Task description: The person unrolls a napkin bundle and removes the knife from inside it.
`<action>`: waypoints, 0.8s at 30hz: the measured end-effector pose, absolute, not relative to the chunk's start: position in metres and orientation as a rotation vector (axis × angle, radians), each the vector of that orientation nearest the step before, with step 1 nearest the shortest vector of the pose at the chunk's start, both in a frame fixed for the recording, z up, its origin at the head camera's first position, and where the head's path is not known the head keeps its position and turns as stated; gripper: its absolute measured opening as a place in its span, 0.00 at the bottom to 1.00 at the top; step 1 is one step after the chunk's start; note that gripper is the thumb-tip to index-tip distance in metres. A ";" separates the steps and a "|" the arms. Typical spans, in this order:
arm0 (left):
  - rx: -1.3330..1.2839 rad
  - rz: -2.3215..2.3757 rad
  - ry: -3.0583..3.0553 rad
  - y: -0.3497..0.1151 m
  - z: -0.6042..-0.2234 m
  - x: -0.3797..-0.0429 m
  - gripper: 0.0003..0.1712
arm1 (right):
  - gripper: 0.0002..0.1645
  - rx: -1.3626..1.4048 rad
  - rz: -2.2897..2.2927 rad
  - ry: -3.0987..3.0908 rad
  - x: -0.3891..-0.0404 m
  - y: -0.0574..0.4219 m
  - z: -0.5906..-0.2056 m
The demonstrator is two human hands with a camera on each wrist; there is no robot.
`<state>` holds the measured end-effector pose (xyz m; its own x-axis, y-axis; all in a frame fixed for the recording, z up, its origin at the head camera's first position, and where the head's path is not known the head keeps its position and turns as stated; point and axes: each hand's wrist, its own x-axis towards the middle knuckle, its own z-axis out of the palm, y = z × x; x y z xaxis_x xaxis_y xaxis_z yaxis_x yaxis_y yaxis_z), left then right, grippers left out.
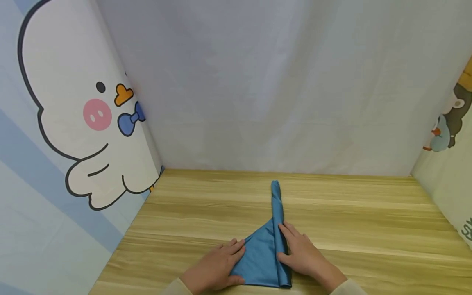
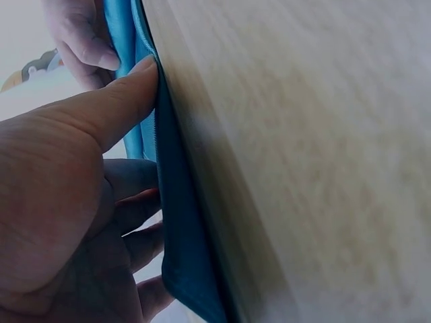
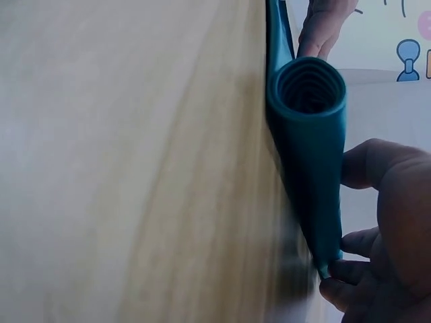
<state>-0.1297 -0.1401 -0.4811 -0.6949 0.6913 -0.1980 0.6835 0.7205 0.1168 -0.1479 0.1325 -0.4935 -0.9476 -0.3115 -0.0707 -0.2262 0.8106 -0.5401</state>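
A shiny blue cloth (image 1: 258, 256) lies on the wooden table, its right side wound into a slim roll (image 1: 277, 209) that points away from me. To the left of the roll, the flat part narrows toward a slanted far edge. My left hand (image 1: 219, 264) rests on the left end of this flat part, fingers extended and thumb near the front edge. Fingertips and thumb of my right hand (image 1: 304, 254) touch the right side of the roll. In the right wrist view the near end of the roll (image 3: 306, 155) shows several spiral layers.
The wooden table (image 1: 368, 213) reaches back to a pale hanging sheet (image 1: 280, 90). A cartoon-printed cloth (image 1: 66, 82) hangs along the left side, and another printed panel (image 1: 450, 172) borders the right.
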 end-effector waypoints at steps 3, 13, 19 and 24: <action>1.082 0.040 2.698 -0.140 -0.481 -0.129 0.45 | 0.46 -0.442 -0.816 2.842 -0.146 0.131 -0.492; 1.138 -0.036 2.717 -0.121 -0.469 -0.128 0.44 | 0.48 -0.541 -0.709 2.910 -0.152 0.121 -0.486; 1.115 -0.008 2.692 -0.114 -0.472 -0.127 0.46 | 0.53 -0.557 -0.648 2.895 -0.156 0.117 -0.492; 1.086 0.014 2.682 -0.115 -0.478 -0.126 0.48 | 0.53 -0.548 -0.651 2.893 -0.156 0.118 -0.494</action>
